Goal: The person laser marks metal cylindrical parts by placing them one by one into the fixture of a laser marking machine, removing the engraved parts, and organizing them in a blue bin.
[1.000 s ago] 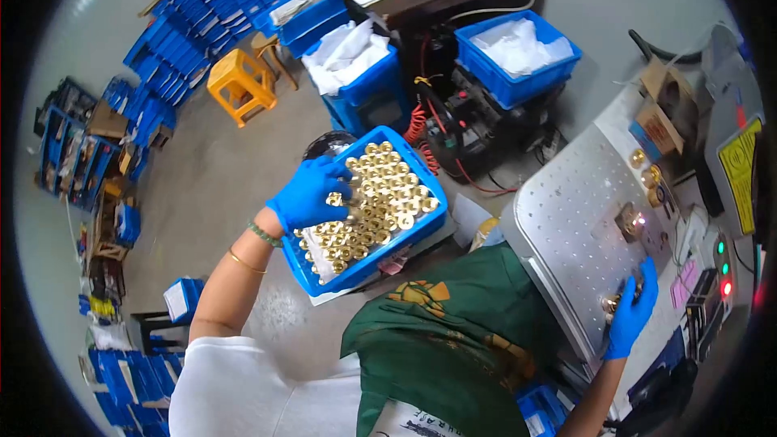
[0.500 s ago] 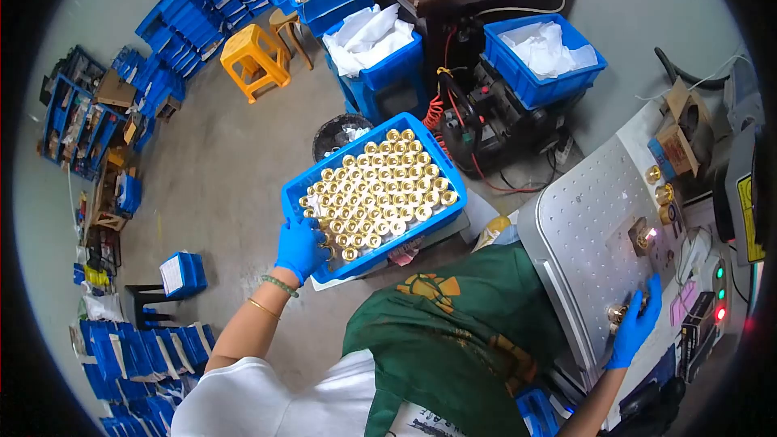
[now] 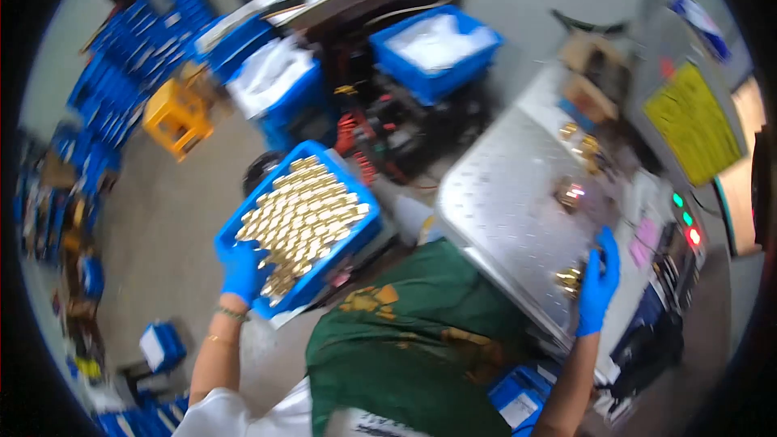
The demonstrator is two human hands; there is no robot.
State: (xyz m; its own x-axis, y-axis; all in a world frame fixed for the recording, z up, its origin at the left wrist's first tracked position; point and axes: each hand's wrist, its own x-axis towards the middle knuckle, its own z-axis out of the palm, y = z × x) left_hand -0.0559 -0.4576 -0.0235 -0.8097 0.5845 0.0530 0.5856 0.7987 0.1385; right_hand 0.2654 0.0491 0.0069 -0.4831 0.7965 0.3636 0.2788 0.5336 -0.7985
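Motion blur softens the whole view. My left hand (image 3: 241, 269), in a blue glove, reaches over the near-left corner of a blue plastic bin (image 3: 368, 231). Its fingertips are among rows of gold-coloured brass fittings (image 3: 312, 210) and are too smeared to show a grip. My right hand (image 3: 599, 287), also blue-gloved, lies at the right side of a perforated metal plate (image 3: 506, 186), fingers stretched out. Beside its thumb side are shiny brass pieces (image 3: 569, 279); whether they touch the hand is unclear. Farther up the plate, another brass piece (image 3: 570, 194) sits under a bright spot.
Brass pieces (image 3: 584, 146) and an open cardboard box (image 3: 595, 73) stand beyond the plate. Green and red lights (image 3: 688, 222) glow at right. Blue bins with white sheets (image 3: 437, 44) stand behind, near a yellow stool (image 3: 178, 119). A green apron (image 3: 413, 316) covers my lap.
The camera view has swung, so bin, plate and both hands appear farther left. My left hand remains at the bin's corner and my right hand beside the brass pieces on the plate.
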